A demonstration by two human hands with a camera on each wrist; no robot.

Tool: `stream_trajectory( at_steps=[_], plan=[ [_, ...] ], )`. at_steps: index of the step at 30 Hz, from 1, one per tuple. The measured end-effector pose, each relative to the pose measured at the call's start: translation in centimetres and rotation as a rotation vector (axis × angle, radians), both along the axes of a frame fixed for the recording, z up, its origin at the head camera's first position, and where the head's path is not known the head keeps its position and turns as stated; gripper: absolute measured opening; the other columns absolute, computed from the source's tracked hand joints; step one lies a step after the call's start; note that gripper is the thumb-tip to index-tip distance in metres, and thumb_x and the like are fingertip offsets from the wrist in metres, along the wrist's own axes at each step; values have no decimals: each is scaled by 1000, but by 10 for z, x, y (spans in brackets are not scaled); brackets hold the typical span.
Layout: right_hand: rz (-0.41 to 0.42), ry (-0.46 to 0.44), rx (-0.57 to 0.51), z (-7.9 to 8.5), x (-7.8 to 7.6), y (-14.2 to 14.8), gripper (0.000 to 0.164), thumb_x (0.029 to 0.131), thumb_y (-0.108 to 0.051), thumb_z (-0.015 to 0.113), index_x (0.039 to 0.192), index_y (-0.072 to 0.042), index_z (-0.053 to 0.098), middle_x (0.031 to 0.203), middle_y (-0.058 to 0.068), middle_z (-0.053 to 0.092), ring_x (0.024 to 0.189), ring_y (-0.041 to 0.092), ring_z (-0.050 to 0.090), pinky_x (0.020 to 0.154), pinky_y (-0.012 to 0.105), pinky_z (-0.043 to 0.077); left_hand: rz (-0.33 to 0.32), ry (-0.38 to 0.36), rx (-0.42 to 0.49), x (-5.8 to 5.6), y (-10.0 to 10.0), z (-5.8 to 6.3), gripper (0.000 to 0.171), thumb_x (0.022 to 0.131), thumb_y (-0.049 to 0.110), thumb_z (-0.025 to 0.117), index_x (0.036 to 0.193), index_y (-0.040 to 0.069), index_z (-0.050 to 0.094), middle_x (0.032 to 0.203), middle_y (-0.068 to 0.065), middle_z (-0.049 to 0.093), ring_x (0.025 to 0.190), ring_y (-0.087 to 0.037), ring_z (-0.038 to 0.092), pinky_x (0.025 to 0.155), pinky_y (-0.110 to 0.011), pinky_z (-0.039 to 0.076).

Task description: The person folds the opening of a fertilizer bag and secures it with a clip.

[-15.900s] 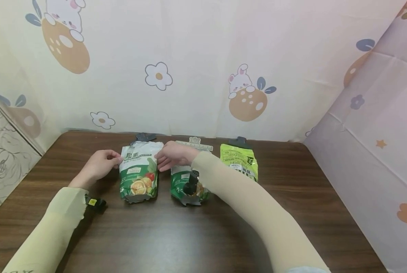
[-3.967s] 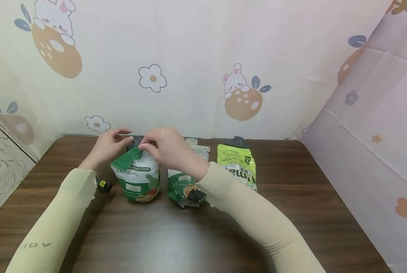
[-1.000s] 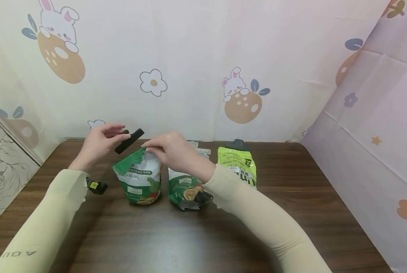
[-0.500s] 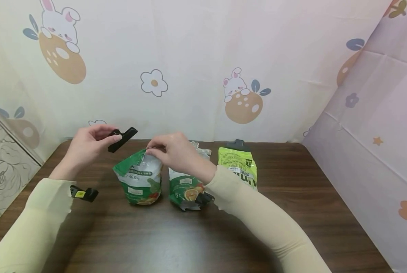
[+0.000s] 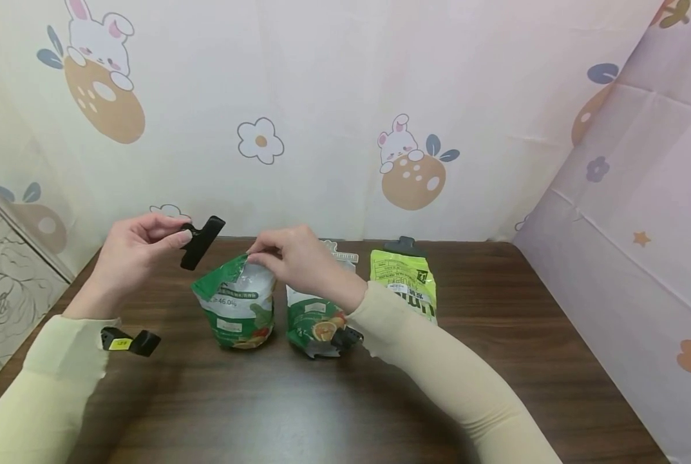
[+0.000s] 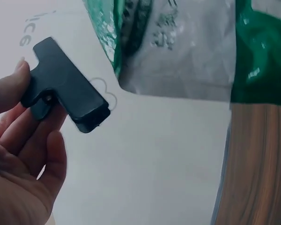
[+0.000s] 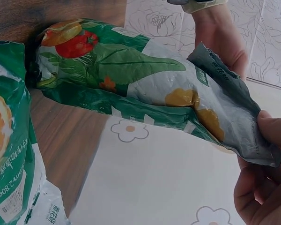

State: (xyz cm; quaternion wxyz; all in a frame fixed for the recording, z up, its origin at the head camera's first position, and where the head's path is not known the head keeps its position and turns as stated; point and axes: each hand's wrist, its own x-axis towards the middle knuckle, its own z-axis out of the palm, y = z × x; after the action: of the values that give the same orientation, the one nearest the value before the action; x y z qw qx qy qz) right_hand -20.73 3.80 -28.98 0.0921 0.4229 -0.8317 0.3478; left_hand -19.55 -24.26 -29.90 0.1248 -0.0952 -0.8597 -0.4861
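My left hand [image 5: 133,254] pinches a black bag clip [image 5: 203,243] by its handles between thumb and fingers. The clip is held in the air left of the bag's top, its long jaw bar tilted; in the left wrist view the clip [image 6: 68,86] is apart from the bag. The green and white bag [image 5: 237,309], printed with vegetables and fruit, stands on the table, its top folded over at the left. My right hand [image 5: 304,261] pinches the bag's top right corner between thumb and fingers, as the right wrist view shows at the bag's grey edge [image 7: 253,136].
A second green and white bag [image 5: 313,319] with a clear ruler-like clip [image 5: 343,256] stands just right, partly behind my right forearm. Further right is a yellow-green bag [image 5: 400,274] with a dark clip [image 5: 404,246]. The wooden table [image 5: 299,412] meets a printed curtain behind.
My left hand has moved left and away from the bag with the black clip, which has turned steeper. Earlier the bag's top was unfolded and both hands were at its sides. The right hand stays put.
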Motion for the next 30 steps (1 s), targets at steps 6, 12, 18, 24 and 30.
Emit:
stream_trajectory(
  at_steps=[6,12,18,24,30],
  plan=[
    [1,5,-1,-1,-1,0,6,95,-18,70,94,-14,75,91,-4,74,75,0,62,64,18,48,-15,-50,52,8,1,1,36,93,26,73,124,7,69,100,24,71,109,-2,57,80,-15,45],
    [13,14,-13,-1,-2,0,6,94,-18,71,94,-14,76,92,-4,75,77,0,63,64,18,48,-65,-78,89,15,6,4,33,93,21,72,123,7,70,100,14,74,111,-8,57,83,-19,45],
    [17,18,-30,-1,-1,1,5,93,-17,72,92,-14,76,92,-3,75,75,0,62,61,18,47,-105,-87,36,17,12,8,33,93,23,73,122,7,71,97,5,75,102,-9,63,81,-22,46],
    [19,20,-40,-2,-2,1,5,92,-16,73,92,-14,77,91,-4,75,74,-1,62,60,18,47,-146,-76,-7,18,16,12,29,93,24,73,116,7,73,100,-2,75,100,-15,63,80,-24,48],
    [22,23,-40,-1,-1,1,5,92,-15,73,93,-14,77,91,-4,75,74,-1,63,60,18,48,-164,-81,-36,23,19,17,26,93,26,73,112,8,74,99,-4,75,97,-15,66,76,-26,54]
  ],
)
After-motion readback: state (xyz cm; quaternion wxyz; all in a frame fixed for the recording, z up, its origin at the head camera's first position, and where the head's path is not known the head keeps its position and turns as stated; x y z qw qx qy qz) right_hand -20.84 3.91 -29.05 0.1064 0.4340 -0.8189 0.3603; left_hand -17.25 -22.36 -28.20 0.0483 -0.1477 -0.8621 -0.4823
